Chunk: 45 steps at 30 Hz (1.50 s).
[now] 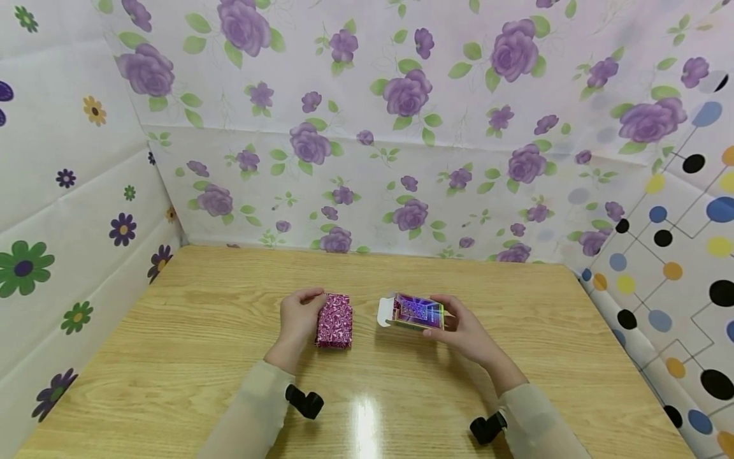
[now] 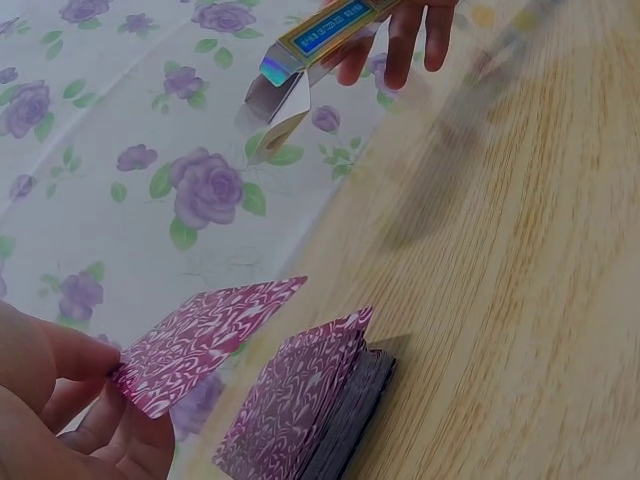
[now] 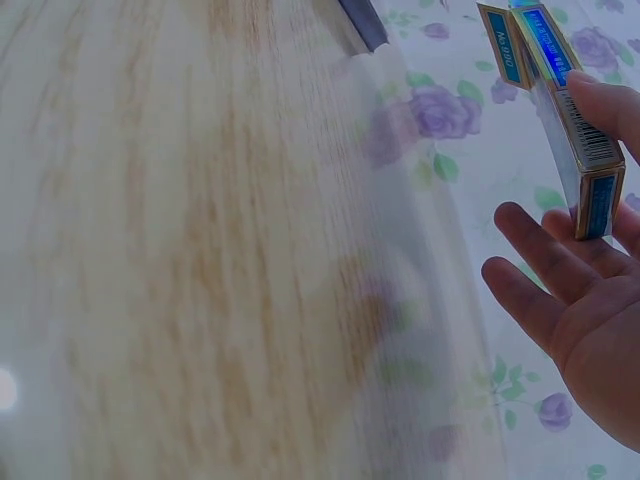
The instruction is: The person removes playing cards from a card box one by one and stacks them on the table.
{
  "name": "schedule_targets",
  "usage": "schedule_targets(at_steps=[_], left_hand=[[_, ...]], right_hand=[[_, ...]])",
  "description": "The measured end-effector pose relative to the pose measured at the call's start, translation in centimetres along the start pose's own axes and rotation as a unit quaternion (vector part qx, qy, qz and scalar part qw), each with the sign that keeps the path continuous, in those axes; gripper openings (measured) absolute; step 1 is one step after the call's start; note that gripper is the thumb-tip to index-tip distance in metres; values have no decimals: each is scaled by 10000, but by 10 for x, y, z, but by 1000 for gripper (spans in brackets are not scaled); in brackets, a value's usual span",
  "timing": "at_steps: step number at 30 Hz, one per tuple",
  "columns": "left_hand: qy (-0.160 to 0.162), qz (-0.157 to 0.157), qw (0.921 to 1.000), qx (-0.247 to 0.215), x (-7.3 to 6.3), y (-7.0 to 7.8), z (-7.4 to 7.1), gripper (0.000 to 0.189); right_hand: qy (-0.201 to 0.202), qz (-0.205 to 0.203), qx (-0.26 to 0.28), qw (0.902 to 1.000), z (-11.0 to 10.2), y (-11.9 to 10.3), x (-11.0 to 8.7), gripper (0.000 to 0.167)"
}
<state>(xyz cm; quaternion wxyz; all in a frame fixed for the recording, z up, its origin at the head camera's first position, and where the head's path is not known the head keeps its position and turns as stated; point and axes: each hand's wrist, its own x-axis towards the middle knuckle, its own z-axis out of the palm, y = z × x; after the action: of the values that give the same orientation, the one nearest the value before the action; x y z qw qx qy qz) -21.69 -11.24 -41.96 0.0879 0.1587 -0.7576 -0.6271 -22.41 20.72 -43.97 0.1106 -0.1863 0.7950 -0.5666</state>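
My left hand (image 1: pixel 298 322) pinches a playing card (image 2: pixel 205 340) with a pink-and-white swirl back by its edge, between thumb and fingers. The card is tilted and stands apart from the deck of cards (image 2: pixel 290 400), which lies on the table just right of that hand, its top card or cards slightly askew. My right hand (image 1: pixel 473 335) grips a shiny purple and gold card box (image 1: pixel 418 310) between thumb and fingers, raised over the table. Its white end flap (image 1: pixel 385 312) hangs open toward the deck. The inside of the box cannot be made out.
A light wooden table (image 1: pixel 373 370) lies under both hands. Floral cloth (image 1: pixel 355 159) covers the wall at the back and left, and a dotted cloth (image 1: pixel 665 306) borders the right side. Each wrist wears a black camera (image 1: pixel 305 401).
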Motion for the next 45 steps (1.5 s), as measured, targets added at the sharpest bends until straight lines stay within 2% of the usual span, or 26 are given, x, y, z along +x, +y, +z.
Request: schedule_targets(at_steps=[24, 35, 39, 45], left_hand=[[-118, -297, 9995, 86, 4, -9, -3, 27], [-204, -306, 9991, 200, 7, -15, -3, 23], [-217, -205, 9986, 429, 7, -16, -3, 22], [-61, 164, 9922, 1238, 9, -21, -2, 18]], right_hand=[[0, 21, 67, 10000, 1, 1, 2, 75], [-25, 4, 78, 10000, 2, 0, 1, 74], [-37, -23, 72, 10000, 2, 1, 1, 75], [-47, 28, 56, 10000, 1, 3, 1, 74]])
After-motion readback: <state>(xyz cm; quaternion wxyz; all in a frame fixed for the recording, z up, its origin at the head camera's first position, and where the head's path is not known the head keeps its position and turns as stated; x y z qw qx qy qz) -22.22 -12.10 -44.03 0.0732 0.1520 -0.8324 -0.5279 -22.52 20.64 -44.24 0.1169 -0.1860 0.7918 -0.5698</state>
